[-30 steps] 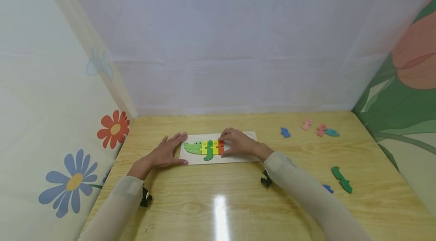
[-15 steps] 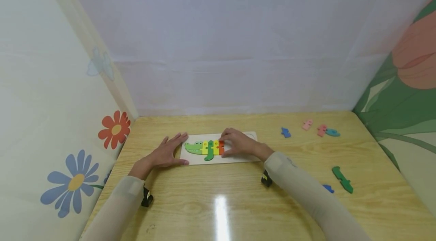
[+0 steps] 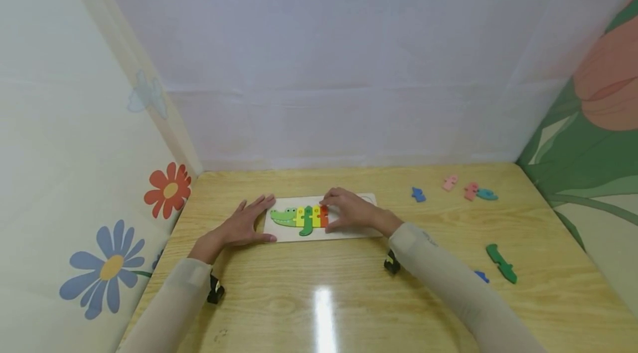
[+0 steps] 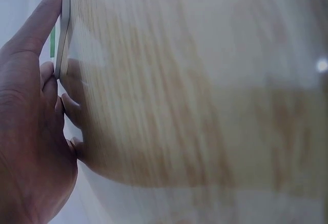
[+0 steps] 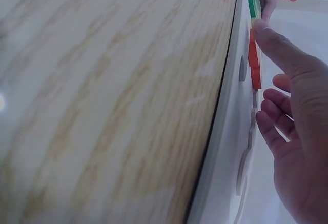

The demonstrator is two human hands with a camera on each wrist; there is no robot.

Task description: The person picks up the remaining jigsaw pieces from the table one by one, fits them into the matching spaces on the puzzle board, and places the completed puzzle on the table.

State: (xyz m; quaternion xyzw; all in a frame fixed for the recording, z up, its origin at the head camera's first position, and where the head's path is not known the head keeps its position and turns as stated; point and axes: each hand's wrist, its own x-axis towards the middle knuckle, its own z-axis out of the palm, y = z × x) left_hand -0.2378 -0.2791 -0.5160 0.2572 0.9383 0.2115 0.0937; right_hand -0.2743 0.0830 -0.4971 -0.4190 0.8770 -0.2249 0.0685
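A pale crocodile puzzle board (image 3: 279, 235) lies flat on the table, with green, yellow and orange pieces on its left half. My left hand (image 3: 242, 224) spans the board's left end in the head view. Its fairly straight fingers touch the far corner, its thumb the near one. Over the middle of the board, my right hand (image 3: 355, 210) pinches the orange puzzle piece (image 3: 324, 216) from top and bottom. In the right wrist view, the thumb lies against the row by the orange piece (image 5: 254, 62); bare outlined recesses follow beside it. The hand hides part of the board's right half.
Loose pieces lie to the right: a blue piece (image 3: 418, 194), a pink piece (image 3: 450, 182), a darker pink piece (image 3: 471, 191) beside a teal piece (image 3: 487, 194), and a long green piece (image 3: 501, 263). Another blue piece (image 3: 481, 276) is partly behind the right sleeve.
My right thumb has shifted very slightly down and right at the orange piece, and the right wrist has moved a little right. The left hand stays put.
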